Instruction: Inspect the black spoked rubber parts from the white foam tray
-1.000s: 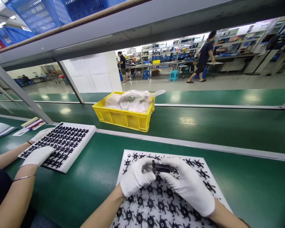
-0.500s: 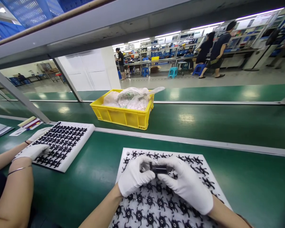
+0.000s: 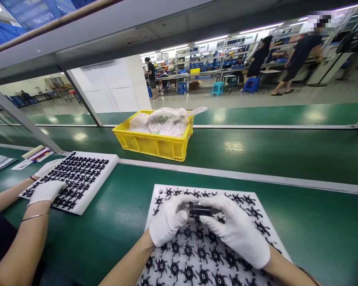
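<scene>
A short black cylinder (image 3: 201, 211) lies sideways between my two white-gloved hands. My left hand (image 3: 170, 220) has its fingers closed round the cylinder's left end. Thumb and fingers of my right hand (image 3: 237, 228) pinch its right end. Both hands are over a white board (image 3: 158, 192) that carries rows of small black bladed wheels (image 3: 188, 251) with curved arms. The hands cover part of the upper middle of the board. Fine detail at the cylinder's ends is hidden by the gloves.
A yellow crate (image 3: 155, 147) with clear plastic bags (image 3: 167, 121) stands behind the board. At left, a co-worker's gloved hands touch another white board (image 3: 88, 204) of black parts. A metal shelf (image 3: 107, 43) crosses overhead. People stand in the background.
The cylinder has shifted slightly up between my hands, and my left thumb has drawn back a little. The co-worker's nearer hand moved right; a person in the background walked right.
</scene>
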Available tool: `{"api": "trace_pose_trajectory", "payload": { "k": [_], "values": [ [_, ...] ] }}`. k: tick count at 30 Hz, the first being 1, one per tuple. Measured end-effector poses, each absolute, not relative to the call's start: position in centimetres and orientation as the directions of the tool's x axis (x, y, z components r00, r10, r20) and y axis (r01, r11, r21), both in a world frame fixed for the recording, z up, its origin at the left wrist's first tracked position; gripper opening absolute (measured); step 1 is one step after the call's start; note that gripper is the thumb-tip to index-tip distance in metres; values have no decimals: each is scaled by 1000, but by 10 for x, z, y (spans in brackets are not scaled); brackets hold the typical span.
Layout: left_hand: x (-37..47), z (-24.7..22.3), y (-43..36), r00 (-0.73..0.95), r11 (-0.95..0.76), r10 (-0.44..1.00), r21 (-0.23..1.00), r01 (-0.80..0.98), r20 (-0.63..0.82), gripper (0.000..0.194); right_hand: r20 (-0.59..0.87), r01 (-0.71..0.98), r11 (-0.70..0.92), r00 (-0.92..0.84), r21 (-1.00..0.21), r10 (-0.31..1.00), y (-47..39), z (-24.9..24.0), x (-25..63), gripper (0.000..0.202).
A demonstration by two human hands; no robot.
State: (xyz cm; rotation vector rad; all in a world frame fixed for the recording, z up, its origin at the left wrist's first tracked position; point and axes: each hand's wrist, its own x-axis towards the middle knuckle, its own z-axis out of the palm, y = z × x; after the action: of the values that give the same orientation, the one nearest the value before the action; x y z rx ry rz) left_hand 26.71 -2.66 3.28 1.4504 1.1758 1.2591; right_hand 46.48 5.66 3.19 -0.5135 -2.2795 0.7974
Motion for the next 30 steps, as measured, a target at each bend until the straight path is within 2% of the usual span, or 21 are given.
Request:
{"api": "trace_pose_trajectory", "payload": {
  "k": [9,13,15,17,25,30],
  "values": [
    [268,32,-28,55,-16,998,968,251,2,32,469,158,751,-694,-641,547,56,33,462,27],
    [272,37,-30,116,-7,993,967,255,-24,29,421,204,732,-706,-650,570,55,31,459,49],
    [274,40,-31,149,-36,989,960,279,-6,27,371,248,715,-719,-654,588,53,32,458,62],
    [276,43,-32,176,-87,984,952,292,36,25,337,280,719,-738,-637,585,50,35,457,65],
    [279,43,-33,161,-165,981,910,379,111,23,411,281,823,-759,-493,505,45,44,459,36],
    [281,41,-33,146,-145,985,892,428,90,24,434,210,818,-762,-535,480,48,41,461,36]
  ]
}}
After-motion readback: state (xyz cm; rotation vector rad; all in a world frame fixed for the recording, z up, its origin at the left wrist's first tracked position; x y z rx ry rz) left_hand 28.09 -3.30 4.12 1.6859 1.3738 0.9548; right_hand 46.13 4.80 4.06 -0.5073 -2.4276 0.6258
